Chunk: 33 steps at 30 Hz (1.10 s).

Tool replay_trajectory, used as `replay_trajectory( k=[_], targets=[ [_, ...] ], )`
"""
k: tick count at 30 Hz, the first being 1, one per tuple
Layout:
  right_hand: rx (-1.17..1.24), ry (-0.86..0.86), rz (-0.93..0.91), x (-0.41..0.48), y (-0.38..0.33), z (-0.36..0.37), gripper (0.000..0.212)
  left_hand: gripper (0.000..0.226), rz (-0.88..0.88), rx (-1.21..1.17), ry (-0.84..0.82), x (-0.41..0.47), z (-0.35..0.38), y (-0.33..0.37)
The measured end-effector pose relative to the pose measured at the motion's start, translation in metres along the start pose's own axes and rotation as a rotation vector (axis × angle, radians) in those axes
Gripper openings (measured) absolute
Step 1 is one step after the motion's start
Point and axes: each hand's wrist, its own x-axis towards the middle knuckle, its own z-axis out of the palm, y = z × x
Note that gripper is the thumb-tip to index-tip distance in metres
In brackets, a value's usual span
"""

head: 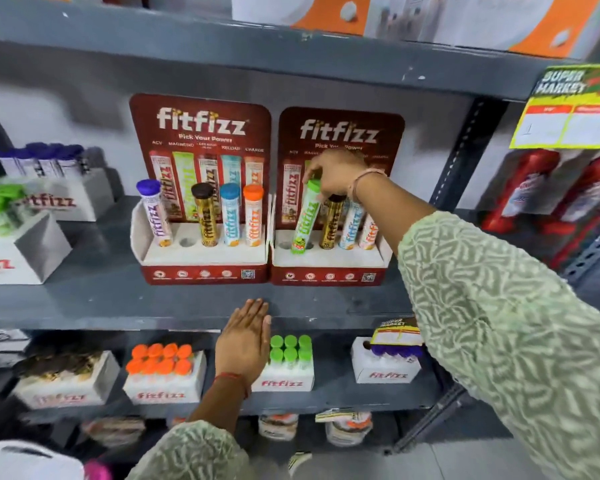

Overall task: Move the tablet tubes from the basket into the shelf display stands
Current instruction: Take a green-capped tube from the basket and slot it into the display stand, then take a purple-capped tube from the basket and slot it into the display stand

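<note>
Two maroon cardboard display stands [201, 258] share the grey shelf [84, 299]. The left hand [245, 337] lies flat, open and empty on its edge; the right hand [336, 174] pinches a green-capped tablet tube [305, 216], tilted into the right stand [329, 261].

The green tube [305, 216] under my right hand [336, 173] was smooth, glossy plastic with a shiny printed label. The two display stands [205, 261] looked like printed cardboard, satin red outside and matt white within. The shelf [84, 299] was grey painted metal, dull and scuffed. My sleeve [499, 306] was soft matt patterned cloth.
</note>
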Motion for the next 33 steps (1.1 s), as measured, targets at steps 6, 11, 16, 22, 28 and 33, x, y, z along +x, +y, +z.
replay_trajectory(
  k=[6, 11, 16, 22, 28, 33],
  targets=[
    [0.077, -0.027, -0.077, 0.007, 0.008, 0.003, 0.036, 0.052, -0.006, -0.002, -0.008, -0.002, -0.003, 0.003],
    [0.062, 0.028, -0.059, 0.011, 0.011, 0.006, 0.025, 0.043, 0.017, 0.006, -0.007, -0.002, -0.003, 0.000],
    [-0.120, -0.004, -0.101, 0.012, 0.001, 0.018, 0.028, 0.075, 0.062, 0.054, -0.019, -0.002, -0.002, -0.001],
    [-0.217, 0.050, -0.075, 0.009, 0.001, 0.025, 0.037, 0.056, 0.095, 0.109, -0.056, -0.001, -0.002, -0.007],
    [0.219, 0.463, -0.164, -0.024, -0.021, 0.054, 0.030, 0.059, -0.037, 0.004, 0.053, -0.011, -0.025, -0.018],
    [0.546, 0.451, -0.495, -0.085, -0.126, 0.163, 0.009, 0.053, -0.279, 0.047, 0.216, -0.085, -0.052, -0.085]
  ],
)
